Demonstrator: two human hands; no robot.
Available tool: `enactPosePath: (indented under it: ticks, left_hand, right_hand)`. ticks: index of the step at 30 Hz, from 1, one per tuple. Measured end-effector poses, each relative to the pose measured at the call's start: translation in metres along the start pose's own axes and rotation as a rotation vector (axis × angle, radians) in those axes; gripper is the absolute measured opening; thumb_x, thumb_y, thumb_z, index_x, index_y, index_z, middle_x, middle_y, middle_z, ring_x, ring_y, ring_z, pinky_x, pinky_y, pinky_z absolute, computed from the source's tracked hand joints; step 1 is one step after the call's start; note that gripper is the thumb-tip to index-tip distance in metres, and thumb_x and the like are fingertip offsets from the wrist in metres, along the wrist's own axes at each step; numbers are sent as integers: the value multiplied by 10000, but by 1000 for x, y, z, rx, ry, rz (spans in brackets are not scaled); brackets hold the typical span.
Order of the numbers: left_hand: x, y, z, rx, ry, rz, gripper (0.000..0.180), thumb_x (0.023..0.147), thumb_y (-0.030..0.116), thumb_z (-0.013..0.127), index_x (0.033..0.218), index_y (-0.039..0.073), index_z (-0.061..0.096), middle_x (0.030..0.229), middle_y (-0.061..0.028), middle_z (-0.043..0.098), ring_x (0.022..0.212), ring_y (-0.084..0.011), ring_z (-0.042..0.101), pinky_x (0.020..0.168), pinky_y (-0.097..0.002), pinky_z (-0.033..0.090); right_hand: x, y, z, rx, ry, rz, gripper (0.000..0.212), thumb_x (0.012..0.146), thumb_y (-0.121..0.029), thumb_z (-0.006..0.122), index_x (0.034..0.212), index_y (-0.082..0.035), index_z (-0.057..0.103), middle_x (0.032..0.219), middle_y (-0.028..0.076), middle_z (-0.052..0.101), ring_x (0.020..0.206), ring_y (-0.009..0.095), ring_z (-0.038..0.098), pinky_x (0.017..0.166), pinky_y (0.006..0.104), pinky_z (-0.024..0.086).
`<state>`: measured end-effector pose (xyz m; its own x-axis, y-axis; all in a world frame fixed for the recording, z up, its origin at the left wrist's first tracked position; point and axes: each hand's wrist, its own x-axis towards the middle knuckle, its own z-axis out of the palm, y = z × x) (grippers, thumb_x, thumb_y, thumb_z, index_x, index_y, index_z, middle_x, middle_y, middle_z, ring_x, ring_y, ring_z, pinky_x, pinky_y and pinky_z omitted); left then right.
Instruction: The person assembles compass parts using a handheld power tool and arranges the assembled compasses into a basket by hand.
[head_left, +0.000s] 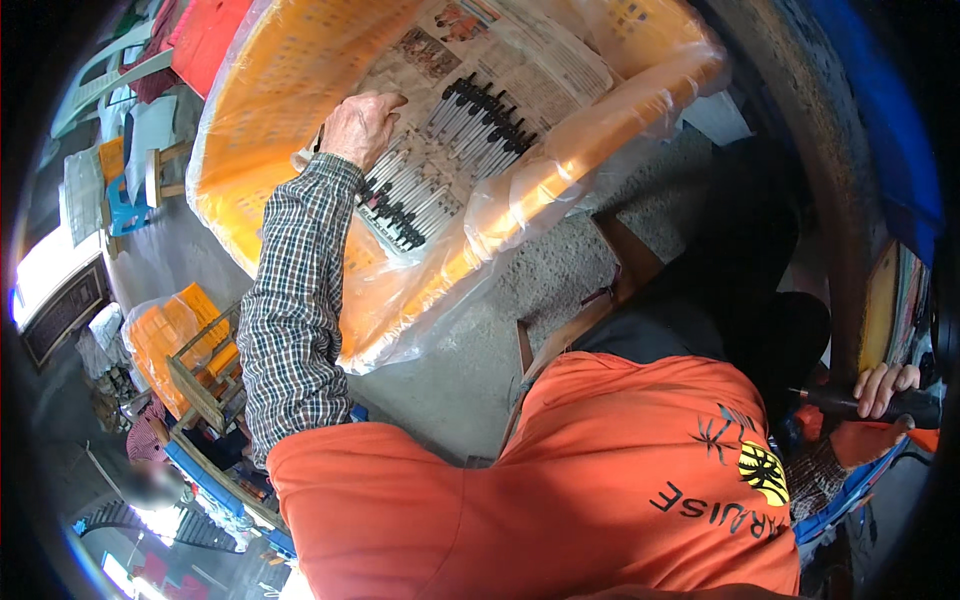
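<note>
My left hand [360, 130], in a checked sleeve, reaches into an orange basket [225, 190] lined with clear plastic. Its fingers curl inward and are partly hidden; a dark tip and a pale bit show at its left side. Beside it, rows of slim pale rods with black ends [480, 125] lie on newspaper [570, 65]. A second group of these rods [410, 205] sits just below the hand. Far to the right, my right hand [885, 388] is wrapped round a black cylindrical tool [838, 402] with a thin tip, like an electric screwdriver.
Grey concrete floor [430, 400] lies under the basket. Another orange basket [165, 340] stands at the left near a wooden frame [195, 395]. Chairs and a blue stool [127, 208] are at the upper left. A worn, curved edge [800, 100] runs down the right side.
</note>
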<state>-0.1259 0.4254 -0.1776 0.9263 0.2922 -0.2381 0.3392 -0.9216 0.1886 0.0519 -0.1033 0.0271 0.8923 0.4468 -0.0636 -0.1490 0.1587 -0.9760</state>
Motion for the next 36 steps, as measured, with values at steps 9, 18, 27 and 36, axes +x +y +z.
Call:
enactPosePath:
  ticks: [9, 18, 27, 36]
  left_hand:
    - [11, 34, 37, -107, -128, 3, 296, 727, 76, 504, 1005, 70, 607, 920, -162, 602, 856, -317, 576, 744, -392, 470]
    - [4, 52, 84, -71, -66, 239, 254, 731, 104, 549, 980, 92, 598, 862, -113, 589, 780, -305, 577, 662, -395, 479]
    - [26, 75, 79, -24, -262, 138, 283, 787, 115, 491, 1059, 131, 569, 969, -103, 560, 887, -299, 559, 715, -401, 467]
    - [40, 90, 77, -33, -197, 182, 257, 761, 88, 487, 997, 126, 583, 883, -100, 566, 842, -315, 568, 707, -418, 461]
  right_hand:
    - [-1, -1, 5, -55, -13, -46, 406, 769, -320, 661, 911, -52, 391, 619, -10, 430, 499, 85, 423, 525, 218, 367]
    - [0, 4, 13, -78, 25, -78, 422, 781, -368, 638, 895, -51, 383, 584, -17, 416, 461, 73, 403, 498, 211, 360]
    - [1, 3, 15, -66, 28, -76, 418, 785, -367, 633, 893, -52, 380, 575, -19, 414, 458, 75, 409, 485, 211, 368]
    - [2, 2, 19, -59, 23, -66, 401, 785, -333, 645, 901, -46, 389, 586, -6, 426, 464, 85, 421, 484, 220, 384]
